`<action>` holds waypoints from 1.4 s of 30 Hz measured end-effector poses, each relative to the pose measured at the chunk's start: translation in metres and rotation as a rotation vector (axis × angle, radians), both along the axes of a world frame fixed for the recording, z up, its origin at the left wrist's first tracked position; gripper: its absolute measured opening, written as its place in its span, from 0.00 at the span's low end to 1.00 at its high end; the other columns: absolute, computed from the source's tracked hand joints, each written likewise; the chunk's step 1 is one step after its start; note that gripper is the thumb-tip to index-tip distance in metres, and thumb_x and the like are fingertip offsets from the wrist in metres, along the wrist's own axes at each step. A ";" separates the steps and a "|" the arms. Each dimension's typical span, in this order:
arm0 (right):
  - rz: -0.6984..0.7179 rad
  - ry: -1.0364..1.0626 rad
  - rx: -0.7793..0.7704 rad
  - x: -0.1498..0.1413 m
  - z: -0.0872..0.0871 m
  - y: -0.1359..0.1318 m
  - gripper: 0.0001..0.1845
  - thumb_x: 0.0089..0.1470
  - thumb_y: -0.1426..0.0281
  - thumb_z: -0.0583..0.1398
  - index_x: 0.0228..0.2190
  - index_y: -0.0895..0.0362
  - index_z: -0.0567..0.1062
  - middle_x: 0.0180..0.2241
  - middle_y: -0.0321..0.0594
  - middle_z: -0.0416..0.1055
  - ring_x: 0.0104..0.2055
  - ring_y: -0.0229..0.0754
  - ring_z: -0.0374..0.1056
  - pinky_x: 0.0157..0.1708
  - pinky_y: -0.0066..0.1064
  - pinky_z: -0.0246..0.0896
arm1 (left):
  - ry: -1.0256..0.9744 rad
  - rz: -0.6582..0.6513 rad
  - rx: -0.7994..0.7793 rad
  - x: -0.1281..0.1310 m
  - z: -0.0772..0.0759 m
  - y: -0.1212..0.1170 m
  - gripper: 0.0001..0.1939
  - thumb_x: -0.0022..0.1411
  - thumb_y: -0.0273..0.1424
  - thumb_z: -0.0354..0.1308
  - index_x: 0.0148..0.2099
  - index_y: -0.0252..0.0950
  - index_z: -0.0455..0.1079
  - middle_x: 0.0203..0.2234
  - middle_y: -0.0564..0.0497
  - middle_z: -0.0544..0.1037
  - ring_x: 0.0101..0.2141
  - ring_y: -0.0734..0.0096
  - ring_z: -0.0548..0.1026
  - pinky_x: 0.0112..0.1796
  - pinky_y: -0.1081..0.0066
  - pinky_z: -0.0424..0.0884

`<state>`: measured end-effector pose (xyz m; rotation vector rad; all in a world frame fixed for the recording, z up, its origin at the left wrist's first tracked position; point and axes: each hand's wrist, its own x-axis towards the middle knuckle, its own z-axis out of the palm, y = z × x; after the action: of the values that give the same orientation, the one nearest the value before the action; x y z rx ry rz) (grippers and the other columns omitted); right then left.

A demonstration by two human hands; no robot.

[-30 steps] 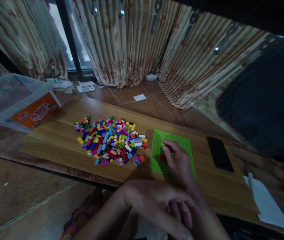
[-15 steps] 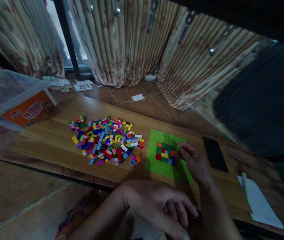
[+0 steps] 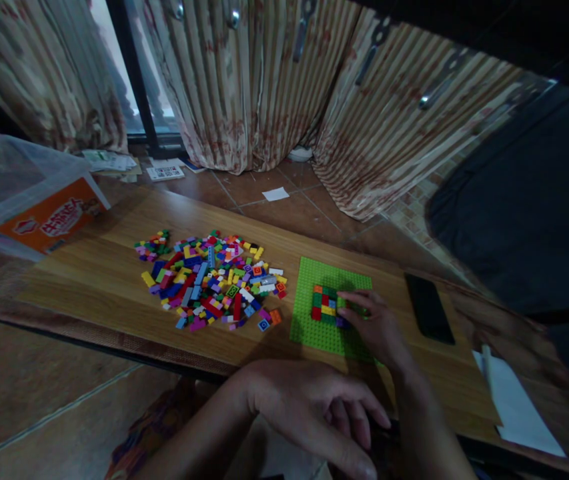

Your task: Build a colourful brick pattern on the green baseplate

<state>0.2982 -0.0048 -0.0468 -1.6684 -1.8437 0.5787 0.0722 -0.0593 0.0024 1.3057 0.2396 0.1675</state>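
A green baseplate [image 3: 324, 275] lies on the wooden table [image 3: 114, 260], with a small block of red, green, yellow and blue bricks [image 3: 325, 306] built on it. My right hand [image 3: 371, 325] rests on the plate at the right side of that block, fingers bent and pressed on its bricks. My left hand [image 3: 314, 407] hangs loosely at the table's near edge, fingers curled and apart, holding nothing. A pile of several loose coloured bricks [image 3: 211, 280] is spread to the left of the plate.
A clear plastic tub with an orange label [image 3: 39, 207] stands at the table's left end. A black phone [image 3: 429, 308] lies right of the plate, white paper [image 3: 519, 407] further right. Curtains [image 3: 264, 80] hang behind, over a tiled floor.
My right hand shifted from over the block to its right side, uncovering the bricks, then moved back a little left onto them. The left hand stayed put.
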 end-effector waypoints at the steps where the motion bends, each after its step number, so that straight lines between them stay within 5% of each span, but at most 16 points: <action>1: -0.006 0.003 -0.010 0.001 -0.003 0.001 0.16 0.50 0.57 0.63 0.40 0.47 0.81 0.43 0.41 0.68 0.48 0.47 0.66 0.51 0.44 0.60 | 0.003 0.003 0.008 0.000 0.000 0.000 0.41 0.45 0.48 0.69 0.59 0.36 0.67 0.40 0.45 0.78 0.35 0.68 0.76 0.40 0.65 0.72; 7: -0.025 -0.007 -0.029 0.007 -0.013 0.003 0.16 0.49 0.58 0.63 0.40 0.49 0.81 0.45 0.42 0.68 0.50 0.48 0.65 0.52 0.46 0.59 | 0.024 0.006 0.037 0.000 -0.001 -0.001 0.41 0.46 0.49 0.69 0.59 0.36 0.66 0.40 0.45 0.78 0.35 0.67 0.76 0.40 0.65 0.72; 26: 0.092 -0.379 0.107 -0.008 0.000 0.000 0.14 0.54 0.68 0.56 0.39 0.52 0.79 0.38 0.46 0.73 0.42 0.52 0.69 0.46 0.46 0.65 | 0.051 -0.012 0.115 -0.003 -0.001 0.001 0.41 0.47 0.49 0.68 0.60 0.35 0.66 0.42 0.43 0.78 0.40 0.62 0.76 0.41 0.64 0.71; 34: -0.025 -0.203 0.089 -0.001 0.002 0.000 0.17 0.54 0.61 0.56 0.42 0.53 0.78 0.43 0.46 0.74 0.44 0.50 0.71 0.46 0.44 0.65 | 0.058 0.009 0.133 -0.004 -0.001 0.000 0.39 0.48 0.49 0.67 0.59 0.37 0.66 0.42 0.45 0.78 0.40 0.64 0.76 0.42 0.64 0.71; 42: -0.263 -0.125 -0.021 0.004 -0.012 0.008 0.26 0.52 0.53 0.57 0.43 0.59 0.77 0.38 0.49 0.76 0.36 0.48 0.71 0.40 0.44 0.66 | 0.081 -0.008 0.126 -0.004 0.000 0.001 0.40 0.48 0.48 0.68 0.59 0.37 0.66 0.43 0.44 0.78 0.39 0.65 0.76 0.41 0.65 0.72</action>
<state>0.3024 0.0035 -0.0591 -1.9602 -1.6685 0.3909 0.0682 -0.0585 0.0026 1.4397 0.2967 0.1244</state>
